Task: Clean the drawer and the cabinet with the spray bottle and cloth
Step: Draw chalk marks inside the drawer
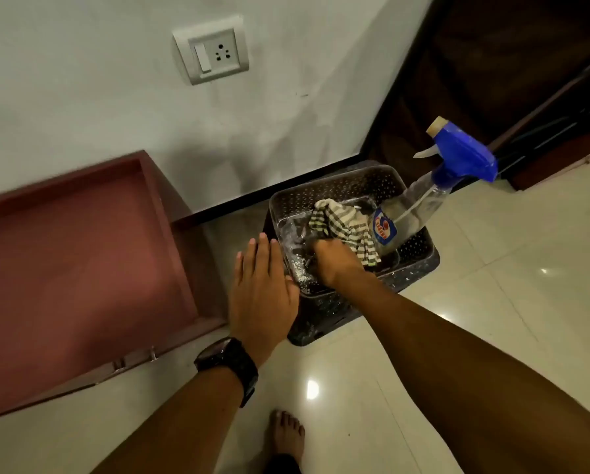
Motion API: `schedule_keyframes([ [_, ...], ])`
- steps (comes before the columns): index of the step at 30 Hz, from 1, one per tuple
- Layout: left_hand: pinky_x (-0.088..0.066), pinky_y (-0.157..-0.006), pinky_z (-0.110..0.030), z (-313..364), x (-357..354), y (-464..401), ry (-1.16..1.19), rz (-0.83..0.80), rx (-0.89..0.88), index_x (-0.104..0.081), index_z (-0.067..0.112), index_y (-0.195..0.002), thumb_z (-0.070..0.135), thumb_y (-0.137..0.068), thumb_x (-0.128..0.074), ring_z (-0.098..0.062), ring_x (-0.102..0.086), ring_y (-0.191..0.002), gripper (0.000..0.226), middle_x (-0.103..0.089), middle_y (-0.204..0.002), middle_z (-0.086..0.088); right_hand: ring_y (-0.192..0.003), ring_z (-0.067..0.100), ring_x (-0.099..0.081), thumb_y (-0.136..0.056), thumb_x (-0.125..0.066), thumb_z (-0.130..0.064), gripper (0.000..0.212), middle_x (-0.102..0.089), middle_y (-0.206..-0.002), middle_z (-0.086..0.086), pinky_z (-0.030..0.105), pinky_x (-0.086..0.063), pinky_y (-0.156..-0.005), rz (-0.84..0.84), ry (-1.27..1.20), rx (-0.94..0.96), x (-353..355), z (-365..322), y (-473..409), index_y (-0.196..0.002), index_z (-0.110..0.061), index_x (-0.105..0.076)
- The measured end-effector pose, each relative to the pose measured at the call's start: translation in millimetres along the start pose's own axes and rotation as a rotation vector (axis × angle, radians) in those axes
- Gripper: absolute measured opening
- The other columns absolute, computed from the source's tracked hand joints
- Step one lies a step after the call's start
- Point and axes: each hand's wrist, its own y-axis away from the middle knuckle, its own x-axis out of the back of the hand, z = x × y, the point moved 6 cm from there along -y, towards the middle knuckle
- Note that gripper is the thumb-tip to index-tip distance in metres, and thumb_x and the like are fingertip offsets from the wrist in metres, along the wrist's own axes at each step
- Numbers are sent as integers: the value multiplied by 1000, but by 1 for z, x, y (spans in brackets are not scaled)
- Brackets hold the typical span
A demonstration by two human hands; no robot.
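A reddish-brown wooden drawer (81,261) stands pulled out at the left, its inside bare. To its right a black perforated basket (420,258) sits on the floor. Inside it lie a striped cloth (338,220) and a clear spray bottle (420,203) with a blue trigger head, leaning against the right corner. My right hand (334,261) reaches into the basket with curled fingers at the near end of the cloth; what it grips is hidden. My left hand (259,289), fingers straight, rests on the basket's left rim. A black watch is on that wrist.
A white wall with a switch and socket plate (211,49) rises behind. Dark wooden furniture (491,80) stands at the upper right. Glossy pale floor tiles (491,302) spread to the right and front. A bare foot (286,436) shows at the bottom.
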Motion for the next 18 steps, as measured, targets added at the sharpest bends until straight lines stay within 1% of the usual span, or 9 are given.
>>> schedule_keyframes([
  [1, -23, -116, -51, -2, -2, -1, 10, -11, 18, -33, 2, -145, 35, -89, -15, -34, -28, -142, 68, -31, -152, -21, -104, 35, -61, -89, -61, -12, 32, -63, -116, 18, 39, -50, -86, -46, 1, 8, -2, -1, -3, -121, -12, -56],
  [3, -19, -118, -48, -3, 0, -4, 11, 19, 16, -29, 3, -147, 36, -88, -12, -32, -23, -144, 70, -27, -154, -19, -107, 35, -60, -87, -63, -10, 36, -61, -119, 18, 39, -50, -87, -67, -6, 90, -3, -5, -7, -123, -13, -56],
  [6, -16, -119, -46, -7, -2, -6, 13, 49, 12, -28, 3, -148, 35, -87, -12, -31, -22, -145, 70, -26, -155, -18, -107, 36, -60, -85, -65, -10, 43, -57, -123, 17, 38, -49, -84, -36, 52, 195, -4, -12, -10, -124, -17, -50],
  [9, -15, -118, -45, -14, -2, -5, -6, 66, 17, -30, 3, -146, 32, -88, -15, -31, -24, -144, 67, -29, -154, -19, -106, 37, -61, -87, -60, -6, 41, -60, -120, 18, 39, -50, -82, -27, 105, 210, -5, -14, -13, -126, -15, -48],
  [14, -20, -117, -47, -21, -4, -2, -24, 56, 50, -32, 2, -146, 31, -89, -17, -31, -28, -143, 65, -32, -152, -18, -102, 35, -63, -90, -53, 1, 28, -64, -111, 20, 38, -50, -83, -93, 158, 204, -4, -14, -13, -117, -5, -59],
  [16, -22, -117, -48, -23, -5, 0, -14, 44, 60, -34, 2, -145, 31, -89, -18, -31, -29, -142, 65, -34, -151, -18, -99, 33, -64, -90, -52, 3, 28, -65, -109, 20, 35, -49, -81, -103, 157, 201, -5, -12, -13, -116, -5, -59],
  [18, -23, -116, -49, -24, -5, 1, -16, 43, 62, -35, 2, -144, 30, -89, -19, -32, -31, -141, 64, -35, -150, -19, -98, 31, -64, -89, -54, 0, 26, -65, -109, 20, 33, -48, -80, -97, 132, 198, -5, -10, -13, -114, -6, -60],
])
